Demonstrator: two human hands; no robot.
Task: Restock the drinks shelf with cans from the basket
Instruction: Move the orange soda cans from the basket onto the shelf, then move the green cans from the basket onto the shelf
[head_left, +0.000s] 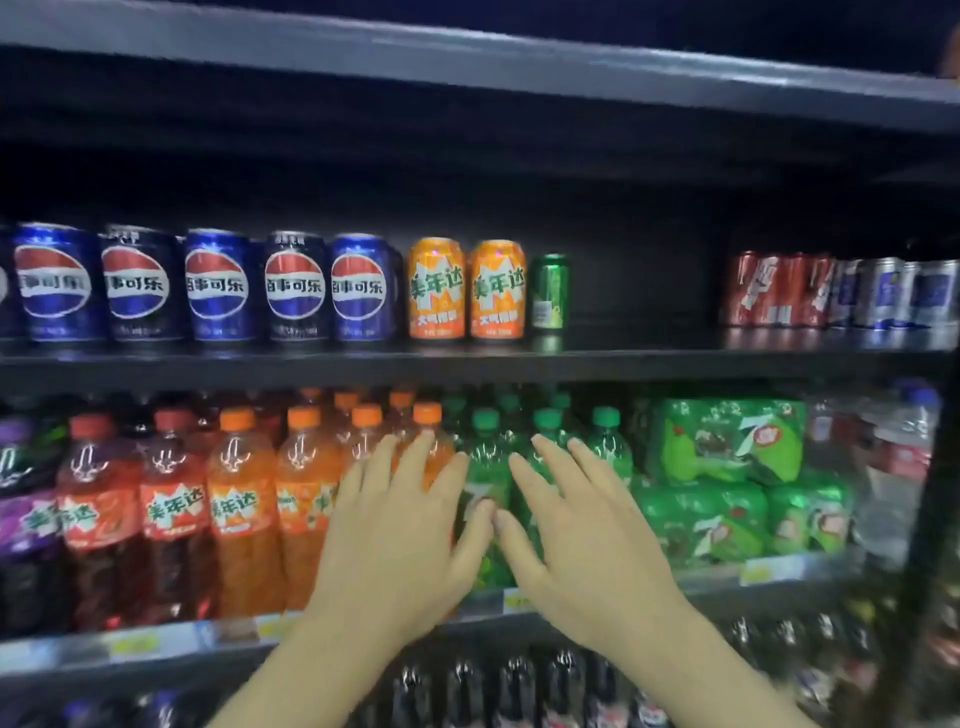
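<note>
Both grips wide, holding nothing: left hand (400, 525) and right hand (576, 525), thumbs touching. On the dark metal shelf (467, 358) above them: five blue cola cans (218, 286), two orange soda cans (467, 288), one green can (549, 291).

Dark shelf (467, 361) is carrying cans L to R: blue cola cans (218, 286), two orange cans (467, 289), one green can (548, 291) set further back, bare gap, then red cans (774, 289) & silver cans (893, 292), prob. energy drinks; blurry.
</note>
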